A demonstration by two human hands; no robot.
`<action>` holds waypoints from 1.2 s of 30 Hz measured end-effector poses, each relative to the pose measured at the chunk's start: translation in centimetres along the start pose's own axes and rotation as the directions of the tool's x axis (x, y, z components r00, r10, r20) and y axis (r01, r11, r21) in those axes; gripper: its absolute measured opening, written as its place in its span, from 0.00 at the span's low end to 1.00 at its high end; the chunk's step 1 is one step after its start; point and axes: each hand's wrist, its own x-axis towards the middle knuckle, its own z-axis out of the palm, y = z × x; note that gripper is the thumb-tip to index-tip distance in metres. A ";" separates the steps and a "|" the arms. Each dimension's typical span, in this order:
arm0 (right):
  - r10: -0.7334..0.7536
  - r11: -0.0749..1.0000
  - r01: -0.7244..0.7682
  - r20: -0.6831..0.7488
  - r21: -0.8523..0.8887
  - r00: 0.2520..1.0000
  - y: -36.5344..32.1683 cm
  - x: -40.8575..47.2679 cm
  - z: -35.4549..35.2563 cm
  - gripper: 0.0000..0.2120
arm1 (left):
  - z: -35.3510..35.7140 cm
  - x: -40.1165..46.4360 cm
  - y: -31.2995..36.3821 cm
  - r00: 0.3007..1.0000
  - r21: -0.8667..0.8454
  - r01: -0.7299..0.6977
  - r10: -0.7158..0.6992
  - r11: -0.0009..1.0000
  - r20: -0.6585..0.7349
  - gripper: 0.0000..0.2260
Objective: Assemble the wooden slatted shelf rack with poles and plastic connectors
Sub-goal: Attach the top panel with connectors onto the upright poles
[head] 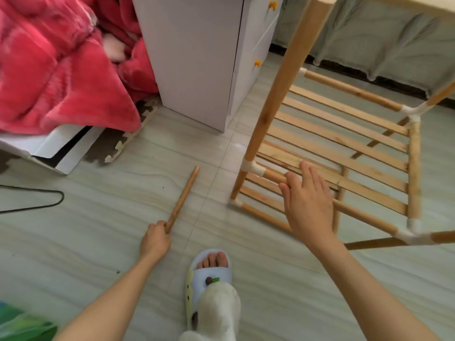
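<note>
A loose short wooden pole (183,196) lies on the tiled floor left of centre. My left hand (155,238) is shut on its near end. The partly built rack (344,143) stands at the right, with slatted shelves, round poles and white plastic connectors (252,166) at the corners. A long upright pole (288,77) rises from the near-left connector. My right hand (307,203) hovers flat, fingers spread, over the front rail (357,212) of the slatted shelf; whether it touches is unclear.
A white cabinet (194,62) stands behind the loose pole. A red blanket (56,70) hangs over a bed at the left, with a foam mat edge (128,139) below. My slippered foot (209,271) is between my arms. A black cable (37,200) lies far left.
</note>
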 end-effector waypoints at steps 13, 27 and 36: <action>0.092 0.996 -0.089 0.243 -0.021 0.966 -0.8 -3.5 -3.2 0.20 | -11.7 -12.7 1.5 0.825 -0.245 -0.542 0.452 0.804 -0.339 0.17; 0.190 0.913 -0.261 0.241 0.314 0.952 3.6 -8.3 -7.0 0.15 | -19.8 -23.3 7.1 0.426 0.043 -0.839 0.704 0.542 -0.568 0.19; 0.133 0.867 0.006 -0.243 0.498 0.961 8.2 -10.7 -19.6 0.13 | -22.8 -27.9 18.4 0.090 0.241 -0.942 0.870 0.232 -0.485 0.17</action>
